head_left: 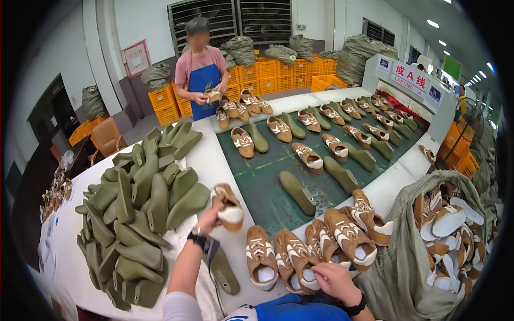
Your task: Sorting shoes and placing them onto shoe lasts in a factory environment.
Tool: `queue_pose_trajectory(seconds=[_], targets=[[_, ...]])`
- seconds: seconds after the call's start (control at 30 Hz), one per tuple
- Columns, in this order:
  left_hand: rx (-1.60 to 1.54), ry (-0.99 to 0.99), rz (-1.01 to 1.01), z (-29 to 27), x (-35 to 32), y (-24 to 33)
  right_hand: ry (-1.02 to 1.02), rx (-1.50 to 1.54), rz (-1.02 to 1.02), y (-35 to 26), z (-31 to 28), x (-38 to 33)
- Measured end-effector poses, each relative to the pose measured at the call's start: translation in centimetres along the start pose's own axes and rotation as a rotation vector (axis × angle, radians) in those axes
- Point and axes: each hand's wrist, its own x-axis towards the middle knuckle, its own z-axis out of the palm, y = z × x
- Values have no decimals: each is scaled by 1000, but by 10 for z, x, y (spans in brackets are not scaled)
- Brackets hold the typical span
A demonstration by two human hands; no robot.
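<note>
My left hand (210, 219) grips a brown and white shoe upper (231, 215), raised over the near left corner of the conveyor. In front of me stands a row of similar lace-up uppers (261, 251) with white stripes. My right hand (338, 283) is at the row's near side, its fingers closed at the heel opening of one brown upper (297, 249). A single green shoe last (224, 272) lies beside my left forearm. To the left, a large heap of green shoe lasts (142, 241) covers much of the white table.
Shoe uppers and green lasts sit in rows on the green conveyor belt (257, 184). An open sack (396, 267) full of uppers stands at the right. Across the table, a co-worker in a blue apron (206, 80) handles another upper. Orange crates (267, 77) line the wall.
</note>
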Motion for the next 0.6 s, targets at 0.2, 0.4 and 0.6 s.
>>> queue_pose_trajectory(seconds=[0.2, 0.4, 0.6], targets=[[295, 615, 321, -105, 135, 2, -36, 20, 12, -6, 19, 12], [968, 222, 709, -25, -49, -46, -128, -3, 9, 8, 26, 12], [1046, 316, 516, -7, -176, -134, -183, -35, 42, 23, 37, 20]])
